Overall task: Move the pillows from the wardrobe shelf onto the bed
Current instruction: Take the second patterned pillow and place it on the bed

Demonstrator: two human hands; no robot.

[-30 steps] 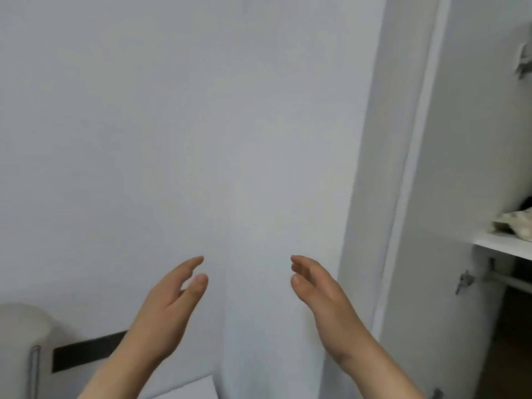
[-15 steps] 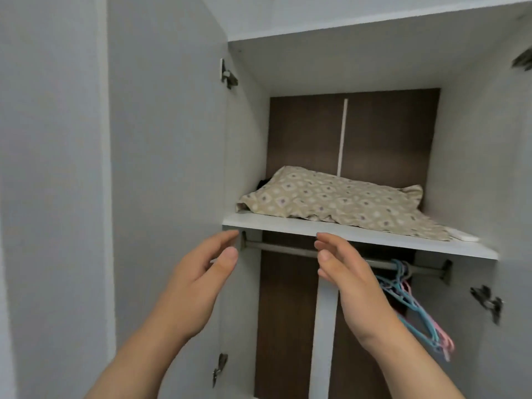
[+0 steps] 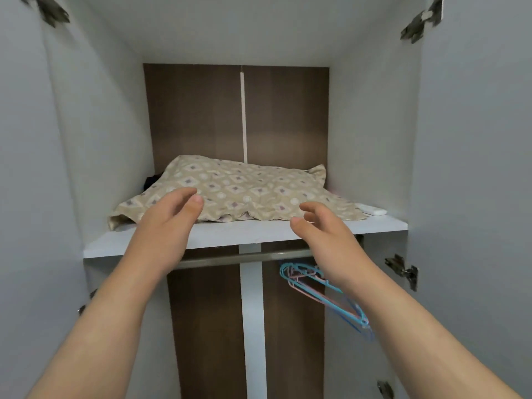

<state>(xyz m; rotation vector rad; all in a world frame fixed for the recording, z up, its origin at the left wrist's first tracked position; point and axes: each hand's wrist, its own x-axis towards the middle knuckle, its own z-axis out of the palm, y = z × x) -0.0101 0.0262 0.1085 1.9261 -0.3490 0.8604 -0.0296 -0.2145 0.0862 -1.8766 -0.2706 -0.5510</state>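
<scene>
A: Left hand (image 3: 169, 217)?
B: Released, fingers spread, in front of the pillow's (image 3: 244, 191) near left corner; contact cannot be told.
A: Pillow?
B: Flat on the shelf (image 3: 247, 231).
A: Right hand (image 3: 322, 228)?
B: Released, at the shelf's near edge, above the hangers (image 3: 322, 289).

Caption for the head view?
Both open hands, left hand and right hand, reach toward the pillow on the shelf.

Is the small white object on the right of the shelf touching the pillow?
Apart. In the head view a thin strip of bare shelf shows between the pillow corner and the white object.
</scene>
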